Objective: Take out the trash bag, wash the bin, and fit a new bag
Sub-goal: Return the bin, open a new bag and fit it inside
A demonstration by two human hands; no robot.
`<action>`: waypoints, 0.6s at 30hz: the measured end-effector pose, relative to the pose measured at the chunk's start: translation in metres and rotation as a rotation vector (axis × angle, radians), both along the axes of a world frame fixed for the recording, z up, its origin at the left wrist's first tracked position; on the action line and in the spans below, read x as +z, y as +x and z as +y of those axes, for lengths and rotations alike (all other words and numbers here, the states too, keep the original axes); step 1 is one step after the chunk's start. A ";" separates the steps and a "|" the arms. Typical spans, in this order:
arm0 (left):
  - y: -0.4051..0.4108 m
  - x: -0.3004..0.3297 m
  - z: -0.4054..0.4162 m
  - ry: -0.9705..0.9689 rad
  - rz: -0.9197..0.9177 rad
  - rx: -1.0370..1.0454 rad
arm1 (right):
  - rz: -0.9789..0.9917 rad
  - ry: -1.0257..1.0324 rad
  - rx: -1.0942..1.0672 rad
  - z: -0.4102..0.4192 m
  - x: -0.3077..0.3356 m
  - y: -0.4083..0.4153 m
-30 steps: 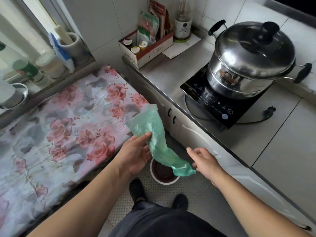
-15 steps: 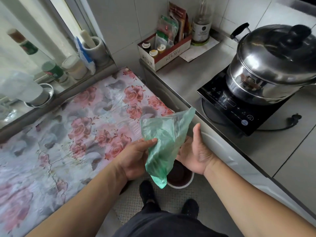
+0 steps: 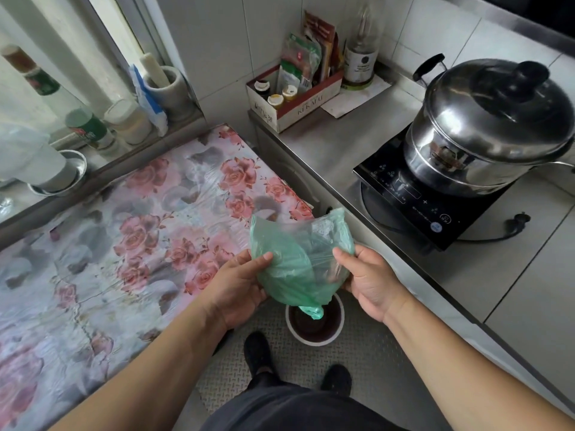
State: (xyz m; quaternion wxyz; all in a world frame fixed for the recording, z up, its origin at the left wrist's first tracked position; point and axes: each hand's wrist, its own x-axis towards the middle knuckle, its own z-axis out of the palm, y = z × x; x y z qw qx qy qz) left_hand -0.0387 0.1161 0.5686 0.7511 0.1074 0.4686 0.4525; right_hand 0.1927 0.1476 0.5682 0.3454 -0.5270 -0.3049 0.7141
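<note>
Green bag [image 3: 298, 269] upright, tail downward

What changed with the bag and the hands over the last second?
The right hand came in and took hold of the green bag; now both hands spread it open above the bin. The left hand kept its grip. The bin stayed put on the floor, unlined.

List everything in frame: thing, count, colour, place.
trash bag: 1, green, held above bin
bin: 1, white rim, dark inside, on floor
pot: 1, steel, on cooker
induction cooker: 1, black, right counter
box of seasonings: 1, white and red, counter corner
bottle: 1, clear, behind box
floral cover: 1, pink and grey, left surface
shoes: 2, black, floor
left hand: pinches bag
right hand: pinches bag
</note>
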 end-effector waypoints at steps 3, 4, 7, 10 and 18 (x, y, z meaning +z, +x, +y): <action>-0.007 -0.006 -0.002 -0.028 -0.214 0.077 | 0.028 -0.021 -0.028 -0.004 0.006 0.003; -0.007 -0.008 -0.003 -0.054 -0.322 0.113 | 0.057 -0.039 -0.036 -0.005 0.008 0.004; 0.010 -0.010 -0.005 -0.109 -0.448 -0.022 | 0.124 -0.069 -0.040 -0.008 0.014 0.004; 0.042 -0.004 -0.009 -0.018 -0.199 -0.338 | -0.007 -0.002 -0.080 -0.010 0.016 0.000; 0.089 0.011 -0.022 0.116 -0.033 -0.363 | -0.835 0.263 -0.146 -0.015 -0.002 -0.001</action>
